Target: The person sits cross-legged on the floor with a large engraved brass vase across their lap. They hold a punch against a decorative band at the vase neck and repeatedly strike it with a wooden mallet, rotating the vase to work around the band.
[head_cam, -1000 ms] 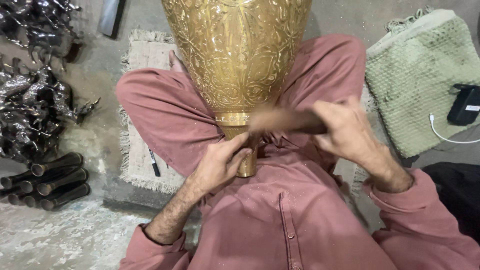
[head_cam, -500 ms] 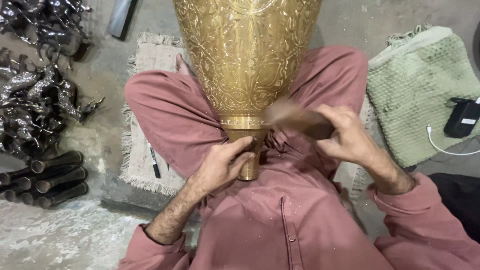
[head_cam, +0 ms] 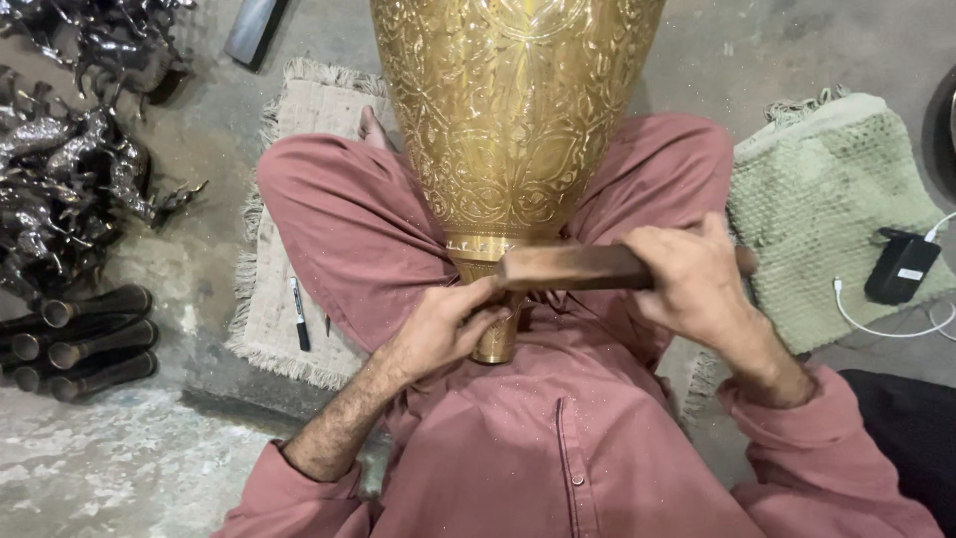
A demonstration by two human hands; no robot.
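Note:
A large engraved brass vase lies between my crossed legs, its narrow neck pointing toward me. My left hand grips the neck near its end. My right hand is shut on a brown wooden block, held flat across the neck just below the vase's body. The block's near end touches my left fingers. I wear dusty pink clothes.
A frayed beige mat lies under my left leg with a black marker pen on it. Dark metal figurines and tubes sit at left. A green woven cloth, a black charger and white cable lie at right.
The wooden block has come down and leftward to lie level across the vase's neck. The view has shifted slightly, and my left hand has stayed on the neck.

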